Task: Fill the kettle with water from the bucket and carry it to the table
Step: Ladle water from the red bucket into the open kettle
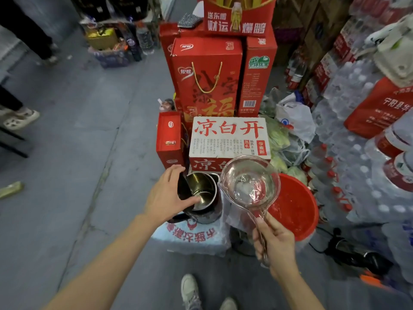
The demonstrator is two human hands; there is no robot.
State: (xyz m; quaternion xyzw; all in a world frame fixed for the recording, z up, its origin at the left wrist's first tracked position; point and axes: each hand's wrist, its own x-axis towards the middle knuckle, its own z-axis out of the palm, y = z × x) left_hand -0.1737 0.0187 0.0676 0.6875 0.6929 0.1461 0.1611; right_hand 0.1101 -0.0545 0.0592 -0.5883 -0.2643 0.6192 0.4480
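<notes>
Kettle point(202, 195), steel-lined and open at the top, stands on a shrink-wrapped pack of bottles point(192, 239) just in front of a white carton with red lettering point(229, 137). The left hand point(166, 195) rests against the kettle's rim, thumb curled over the edge, fingers spread around the raised lid rather than clenched. The right hand point(276, 241) grips the handle of a clear plastic ladle point(250, 182) (its bowl holds a little water), which is held just right of the kettle's mouth and above the near edge of the red bucket point(297, 206). The bucket sits on the floor beside the pack, touching it or nearly so. Red gift boxes point(207, 74) are stacked behind.
</notes>
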